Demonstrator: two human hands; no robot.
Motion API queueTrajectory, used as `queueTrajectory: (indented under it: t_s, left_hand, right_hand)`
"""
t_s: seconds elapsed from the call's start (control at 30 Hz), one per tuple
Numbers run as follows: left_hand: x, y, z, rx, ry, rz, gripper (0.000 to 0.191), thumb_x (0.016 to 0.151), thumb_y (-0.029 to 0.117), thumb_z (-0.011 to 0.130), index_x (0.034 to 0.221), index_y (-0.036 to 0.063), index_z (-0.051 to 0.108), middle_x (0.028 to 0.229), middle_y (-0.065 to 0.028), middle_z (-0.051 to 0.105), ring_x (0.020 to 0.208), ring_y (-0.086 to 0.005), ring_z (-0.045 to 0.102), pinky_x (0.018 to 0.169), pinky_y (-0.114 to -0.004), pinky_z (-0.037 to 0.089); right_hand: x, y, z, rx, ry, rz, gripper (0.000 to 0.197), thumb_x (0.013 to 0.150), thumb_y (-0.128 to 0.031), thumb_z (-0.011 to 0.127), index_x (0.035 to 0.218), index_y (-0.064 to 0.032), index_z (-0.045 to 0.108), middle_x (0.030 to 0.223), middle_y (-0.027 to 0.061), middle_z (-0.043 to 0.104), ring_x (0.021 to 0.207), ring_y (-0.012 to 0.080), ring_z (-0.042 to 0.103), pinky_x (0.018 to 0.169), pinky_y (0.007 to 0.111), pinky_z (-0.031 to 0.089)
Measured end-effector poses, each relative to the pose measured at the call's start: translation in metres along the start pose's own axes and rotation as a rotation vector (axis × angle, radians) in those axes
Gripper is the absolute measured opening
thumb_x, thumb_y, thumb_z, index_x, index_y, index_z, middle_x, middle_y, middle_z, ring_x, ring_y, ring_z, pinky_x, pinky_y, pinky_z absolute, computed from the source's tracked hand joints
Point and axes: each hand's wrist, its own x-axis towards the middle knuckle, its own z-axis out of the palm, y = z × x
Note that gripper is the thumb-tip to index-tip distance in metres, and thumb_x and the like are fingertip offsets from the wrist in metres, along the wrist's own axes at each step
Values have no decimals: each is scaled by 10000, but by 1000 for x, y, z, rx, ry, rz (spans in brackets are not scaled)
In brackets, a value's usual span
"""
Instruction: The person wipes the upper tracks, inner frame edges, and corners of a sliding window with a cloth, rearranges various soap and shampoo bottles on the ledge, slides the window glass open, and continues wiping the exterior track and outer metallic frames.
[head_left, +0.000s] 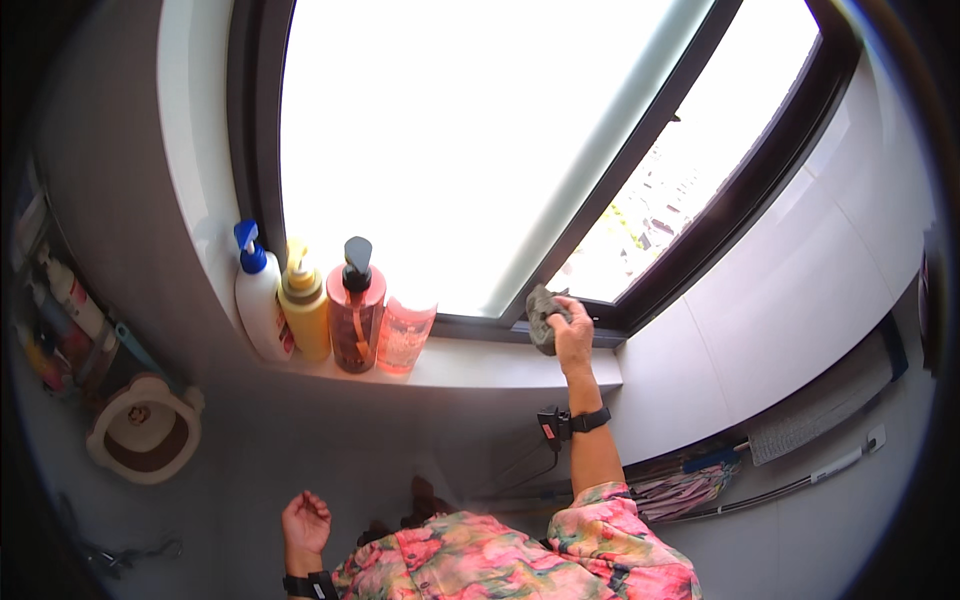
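My right hand (574, 334) grips a crumpled grey-green cloth (544, 319) against the lower part of the dark window frame (637, 142), where the frosted sliding pane ends beside the open-looking gap. Low at the left, my left hand (307, 520) hangs palm up with its fingers loosely curled and nothing in it. On the white sill (480, 363) to the left of the cloth stand a white pump bottle with a blue top (259, 307), a yellow pump bottle (305, 315), a pink bottle with a black pump (356, 315) and a clear pink bottle (405, 336).
At the far left, several bottles (75, 300) fill a wall rack above a cream and brown basin (144, 429). A grey towel (825, 412) hangs on the right wall, near a mop head with pink and white strands (686, 491). White tiles (757, 322) line the wall beside the window.
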Motion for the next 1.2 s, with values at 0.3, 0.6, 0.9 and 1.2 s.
queueTrajectory:
  t_s: [0.3, 0.6, 0.9, 1.2]
  left_hand:
    - [-13, 8, 1, -23, 8, 52, 166, 854, 147, 473, 822, 36, 592, 702, -53, 545, 647, -174, 513, 572, -282, 429]
    - [-1, 10, -17, -91, -85, -2, 150, 844, 107, 497, 838, -9, 592, 776, -112, 590, 713, -220, 547, 623, -316, 459]
    - [16, 13, 1, 18, -203, -59, 149, 837, 107, 501, 832, 11, 614, 795, -114, 623, 710, -226, 572, 630, -323, 469]
    - [3, 7, 3, -85, -156, 50, 144, 834, 109, 498, 830, 11, 605, 770, -96, 608, 699, -222, 568, 615, -324, 463]
  right_hand:
    - [94, -145, -26, 617, 284, -463, 513, 945, -203, 425, 1364, 22, 233, 1259, 96, 452, 1136, 155, 432, 992, 242, 290]
    - [67, -44, 44, 121, 329, -440, 321, 895, -163, 495, 1166, -1, 436, 1053, 182, 549, 975, 297, 539, 859, 343, 413]
    - [48, -68, -14, -149, 144, -366, 260, 859, -162, 554, 1055, 9, 542, 846, 164, 624, 813, 286, 614, 734, 334, 465]
    - [190, -280, -125, -93, 603, -1094, 431, 869, -172, 536, 1231, 26, 413, 1122, 206, 494, 962, 309, 525, 820, 390, 437]
